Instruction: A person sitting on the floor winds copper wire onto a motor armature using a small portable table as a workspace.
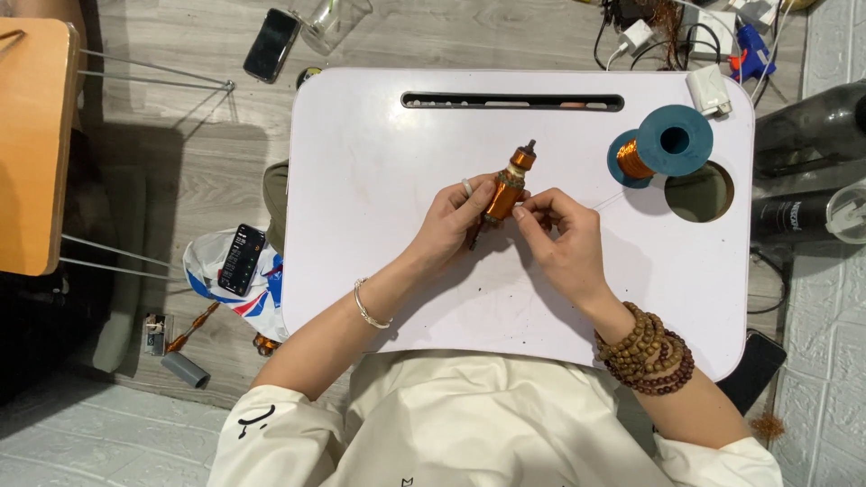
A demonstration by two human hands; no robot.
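Two hands meet over the middle of a white lap desk (361, 271), where a small motor armature (507, 191) wound in copper wire is held tilted, its short shaft end pointing up and away from the person. The piece looks compact and rigid, probably with some weight for its size from the metal core; the enamelled windings look smooth and easy to scratch, so the safest hold appears to be around the core's sides or the shaft ends, not on the loose wire. The left hand (451, 225) is curled about the lower part of the armature, fingers closed on it from the side, one finger wearing a pale wrap or ring. The right hand (561, 236) is pinched at the armature's near side, thumb and forefinger drawn together; a very thin strand seems to run from there toward the spool, though whether the fingertips grip it is too fine to tell. Just beyond, a teal spool of copper wire (660, 144) lies on the desk beside a round cup hole (700, 191). A long slot (512, 102) runs along the far edge. On the floor to the left lie two phones (242, 260), one of them on a plastic bag (216, 271).
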